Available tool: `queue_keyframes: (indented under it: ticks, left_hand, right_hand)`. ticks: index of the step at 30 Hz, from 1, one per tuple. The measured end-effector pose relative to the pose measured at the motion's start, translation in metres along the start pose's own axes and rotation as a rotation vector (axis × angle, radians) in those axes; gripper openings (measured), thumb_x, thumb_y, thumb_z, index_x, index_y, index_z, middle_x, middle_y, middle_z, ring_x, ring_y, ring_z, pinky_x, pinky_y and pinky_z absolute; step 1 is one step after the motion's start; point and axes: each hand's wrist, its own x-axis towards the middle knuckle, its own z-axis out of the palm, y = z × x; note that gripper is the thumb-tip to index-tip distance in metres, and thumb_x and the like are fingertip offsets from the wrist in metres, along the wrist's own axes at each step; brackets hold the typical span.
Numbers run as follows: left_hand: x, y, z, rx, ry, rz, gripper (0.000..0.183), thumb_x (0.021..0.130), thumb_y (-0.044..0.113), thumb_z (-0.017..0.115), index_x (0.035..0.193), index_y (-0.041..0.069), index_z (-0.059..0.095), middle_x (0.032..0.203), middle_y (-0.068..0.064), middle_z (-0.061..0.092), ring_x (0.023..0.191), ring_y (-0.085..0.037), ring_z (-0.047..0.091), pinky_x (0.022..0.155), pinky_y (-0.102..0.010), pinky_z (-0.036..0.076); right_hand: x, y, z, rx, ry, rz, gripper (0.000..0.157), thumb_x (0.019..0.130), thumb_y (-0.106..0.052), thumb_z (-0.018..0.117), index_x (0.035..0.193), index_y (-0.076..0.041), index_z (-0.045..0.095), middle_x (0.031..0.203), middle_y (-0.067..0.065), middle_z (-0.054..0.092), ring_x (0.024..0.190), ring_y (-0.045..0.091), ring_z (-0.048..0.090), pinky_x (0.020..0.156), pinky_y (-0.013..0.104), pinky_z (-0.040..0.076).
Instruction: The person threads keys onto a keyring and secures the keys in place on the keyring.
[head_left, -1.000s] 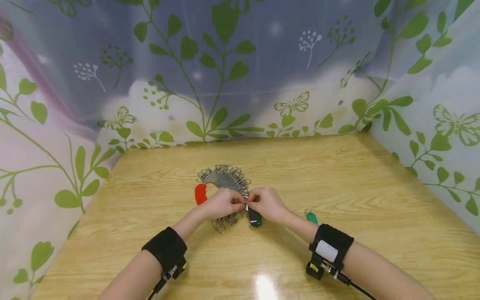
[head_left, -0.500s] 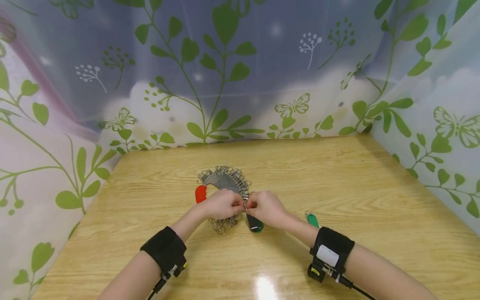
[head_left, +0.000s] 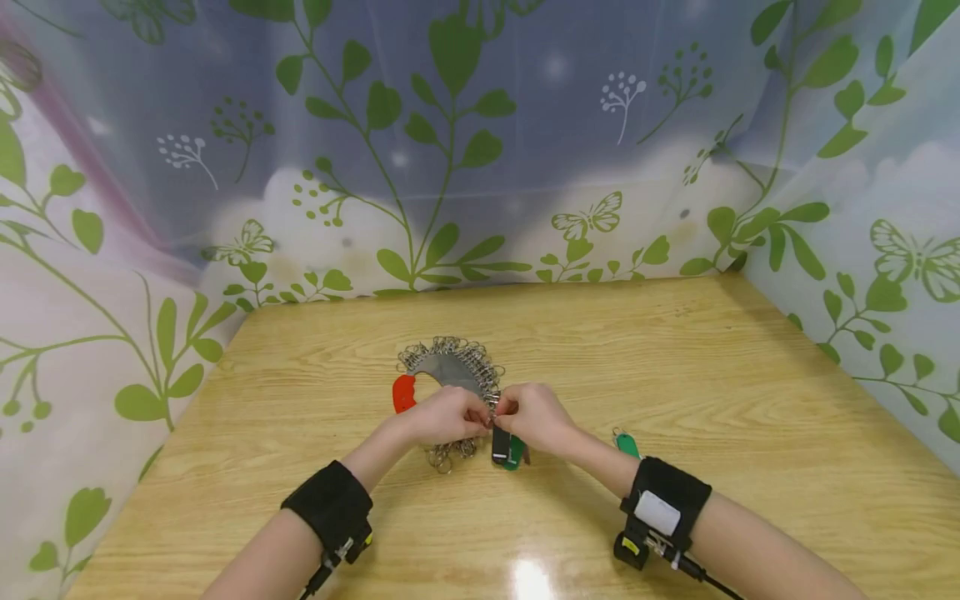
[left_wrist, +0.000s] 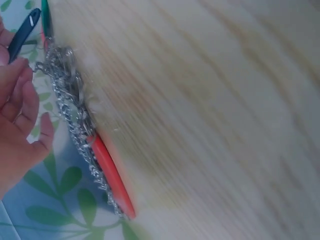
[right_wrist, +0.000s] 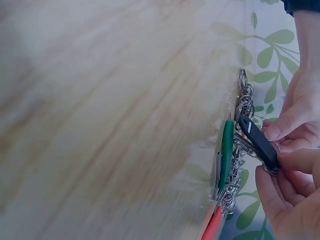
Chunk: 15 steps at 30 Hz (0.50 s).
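Observation:
A grey metal key-holder plate (head_left: 442,364) with a red grip (head_left: 403,392) lies on the table. Many small metal clips (head_left: 482,363) fringe its edge. My left hand (head_left: 447,415) reaches over its near right part, fingertips pinching one small metal clip (left_wrist: 41,67). Just right of it, my right hand (head_left: 536,417) pinches a black key tag (right_wrist: 259,142) at its ring end. The tag's other end hangs toward me. A green key tag (right_wrist: 227,152) with a key (right_wrist: 218,171) sits beside the black one at the clips. Fingertips partly hide the black tag's ring.
Another green key tag (head_left: 627,444) with a ring lies on the wooden table (head_left: 630,358), right of my right hand and near that wrist's strap (head_left: 671,500). A patterned cloth (head_left: 525,200) surrounds the table's back and sides.
The black key tag has swung to hang straighter, and more of the green tag and a key show beside it. Both hands have stayed close together at the same spot.

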Motion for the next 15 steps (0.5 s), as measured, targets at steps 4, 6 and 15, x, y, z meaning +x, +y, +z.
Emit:
queue_keyframes:
  ticks: [4, 6, 15]
  left_hand:
    - [0.0012, -0.0044, 0.0005, 0.022, 0.047, 0.043, 0.006, 0.081, 0.015, 0.062, 0.084, 0.014, 0.067, 0.078, 0.007, 0.059, 0.067, -0.002, 0.050, 0.060, -0.024, 0.044]
    - [0.0012, -0.0049, 0.0001, 0.021, 0.070, 0.033, 0.006, 0.082, 0.016, 0.062, 0.084, 0.015, 0.067, 0.077, 0.007, 0.060, 0.065, -0.002, 0.050, 0.059, -0.024, 0.043]
    - [0.0003, -0.0003, 0.0001, -0.045, 0.078, -0.091, 0.010, 0.083, 0.019, 0.060, 0.076, 0.016, 0.066, 0.064, 0.008, 0.057, 0.049, -0.008, 0.044, 0.049, -0.024, 0.037]
  right_hand:
    - [-0.0001, 0.0028, -0.0023, 0.010, -0.002, 0.015, 0.012, 0.073, -0.005, 0.065, 0.066, -0.012, 0.058, 0.063, -0.005, 0.057, 0.057, 0.006, 0.050, 0.055, 0.025, 0.044]
    - [0.0001, 0.0041, -0.0032, 0.005, 0.002, 0.000, 0.012, 0.072, -0.005, 0.065, 0.066, -0.012, 0.058, 0.063, -0.006, 0.057, 0.057, 0.006, 0.050, 0.055, 0.025, 0.044]
    - [-0.0009, 0.0008, 0.0004, -0.070, -0.029, -0.070, 0.012, 0.073, -0.007, 0.066, 0.067, -0.013, 0.058, 0.063, -0.007, 0.056, 0.056, 0.004, 0.049, 0.055, 0.023, 0.044]
